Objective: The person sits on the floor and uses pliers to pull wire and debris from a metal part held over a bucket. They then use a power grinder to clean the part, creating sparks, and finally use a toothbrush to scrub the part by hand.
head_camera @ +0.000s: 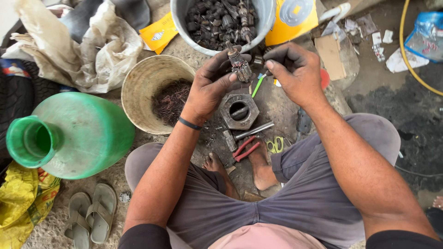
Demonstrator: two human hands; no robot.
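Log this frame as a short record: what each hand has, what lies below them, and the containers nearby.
left hand: holds a small motor armature
right hand: fingertips pinch at the armature's end
below hands: hex block, red pliers, metal rod
containers: grey bucket of armatures, basket of wire, green jug
posture: seated on ground, barefoot

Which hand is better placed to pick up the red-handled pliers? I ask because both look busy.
Probably the right hand: it only pinches a small part, while the left hand grips the motor armature. The pliers lie on the ground below both.
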